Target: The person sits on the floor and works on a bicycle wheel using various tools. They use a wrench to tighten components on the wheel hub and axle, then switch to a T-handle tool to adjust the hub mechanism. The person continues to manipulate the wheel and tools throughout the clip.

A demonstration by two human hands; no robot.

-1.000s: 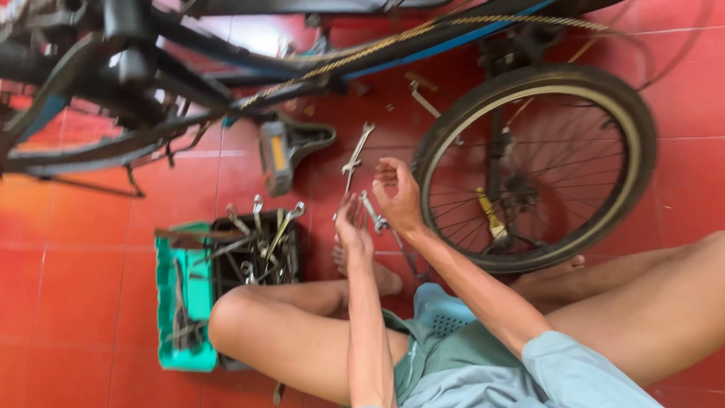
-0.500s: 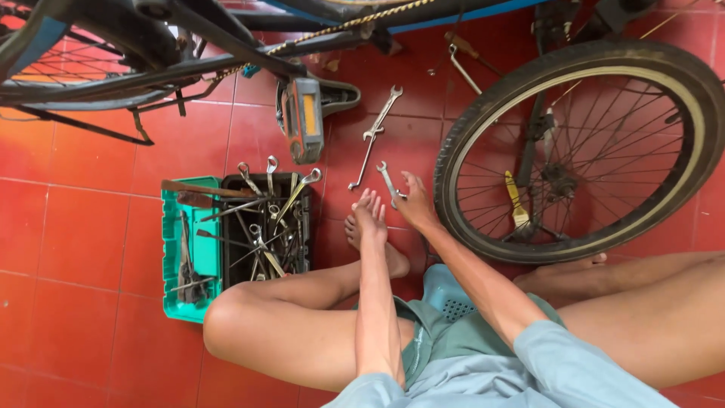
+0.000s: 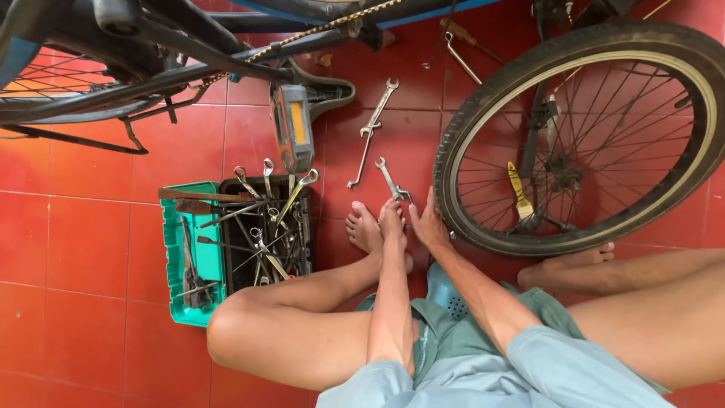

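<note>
The bike (image 3: 226, 45) fills the far side, lying across the red tile floor (image 3: 83, 249). Its wheel (image 3: 581, 136) stands at the right, tyre dusty, a yellow reflector (image 3: 519, 190) among the spokes. A pedal (image 3: 293, 127) with an orange strip hangs down just left of centre, near the chain (image 3: 317, 32).

The person sits on the floor, bare knee (image 3: 242, 332) raised at the near left, one foot (image 3: 366, 230) tucked in at centre, the other leg stretched off right.

A green toolbox (image 3: 185, 264) sits at the left beside that knee, its black tray (image 3: 302, 249) heaped with spanners (a real tangle, hard to count).

On the tiles between pedal and wheel lies a long spanner (image 3: 371, 130), untouched. Just nearer and right of it lies a short spanner (image 3: 393, 181), its near end meeting both hands. The left hand (image 3: 392, 219) reaches flat toward it, fingers fairly straight and close together; I cannot tell whether it grips. The right hand (image 3: 429, 224) lies just beside the tyre, fingers extended at the spanner's near end; its hold is also unclear.
</note>
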